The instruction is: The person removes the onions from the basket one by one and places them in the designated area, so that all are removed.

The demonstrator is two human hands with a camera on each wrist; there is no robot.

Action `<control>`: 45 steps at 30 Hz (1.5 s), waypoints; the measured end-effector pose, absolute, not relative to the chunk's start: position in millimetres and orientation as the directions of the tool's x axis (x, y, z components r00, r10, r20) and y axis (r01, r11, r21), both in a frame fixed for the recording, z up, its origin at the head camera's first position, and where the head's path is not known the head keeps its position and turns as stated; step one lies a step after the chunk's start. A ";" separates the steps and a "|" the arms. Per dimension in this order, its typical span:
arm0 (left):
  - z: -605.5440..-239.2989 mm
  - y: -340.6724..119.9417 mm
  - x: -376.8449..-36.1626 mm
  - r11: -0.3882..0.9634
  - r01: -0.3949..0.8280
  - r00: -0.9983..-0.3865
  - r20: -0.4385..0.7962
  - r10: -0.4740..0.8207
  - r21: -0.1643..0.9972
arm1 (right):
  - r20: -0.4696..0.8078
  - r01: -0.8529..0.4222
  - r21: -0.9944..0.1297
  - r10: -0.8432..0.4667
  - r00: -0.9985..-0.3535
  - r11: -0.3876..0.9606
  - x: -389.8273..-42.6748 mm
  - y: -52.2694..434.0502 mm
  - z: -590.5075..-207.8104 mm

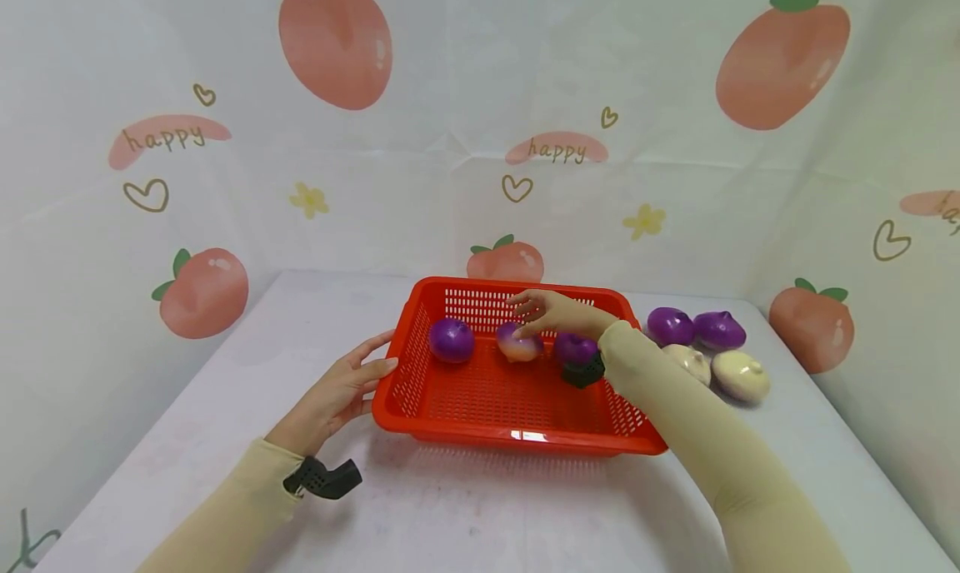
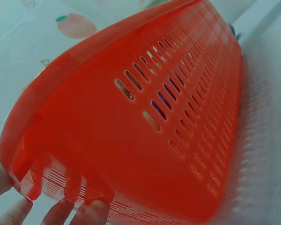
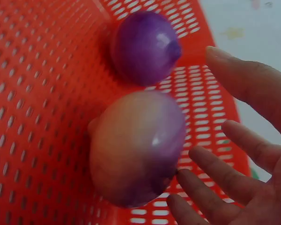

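A red plastic basket point(image 1: 465, 438) with slotted walls stands on the table. My left hand point(image 1: 341, 394) holds its left rim; in the left wrist view the fingertips point(image 2: 96, 213) lie below the rim, against the outer wall. Inside, along the back, are a purple onion point(image 1: 452, 341), a purple-and-cream turnip point(image 1: 520, 344) and another purple onion point(image 1: 576, 348), partly hidden by my right wrist. My right hand point(image 1: 558, 313) is over the basket with spread fingers, right beside the turnip. In the right wrist view the turnip point(image 3: 138, 147) lies near the fingertips, thumb apart from it.
To the right of the basket lie two purple onions point(image 1: 693, 328) and two cream-coloured onions point(image 1: 738, 377), partly behind my right sleeve. A white cloth backdrop point(image 1: 420, 215) with printed fruit rises behind the table point(image 1: 465, 515).
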State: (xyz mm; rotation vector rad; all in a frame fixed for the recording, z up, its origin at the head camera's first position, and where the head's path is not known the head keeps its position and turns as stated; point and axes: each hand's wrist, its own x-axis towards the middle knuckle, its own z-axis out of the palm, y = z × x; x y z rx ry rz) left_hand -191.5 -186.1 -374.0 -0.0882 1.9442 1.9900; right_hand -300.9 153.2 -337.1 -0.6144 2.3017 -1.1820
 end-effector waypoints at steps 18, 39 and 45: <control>-373.4 -186.2 -191.9 0.024 -0.291 -0.932 -0.289 0.219 0.957 | -0.331 -0.198 -0.717 -0.576 -0.747 0.668 -307.3 143.0 -348.8; -373.4 -185.5 -191.7 0.019 -0.299 -0.931 -0.296 0.212 0.954 | -0.177 -0.316 -0.722 -0.606 -0.775 0.615 -278.0 186.6 -299.1; -373.3 -186.3 -192.1 0.008 -0.290 -0.932 -0.284 0.224 0.957 | -0.043 -0.280 -0.840 -0.570 -0.820 0.465 -253.7 240.3 -278.8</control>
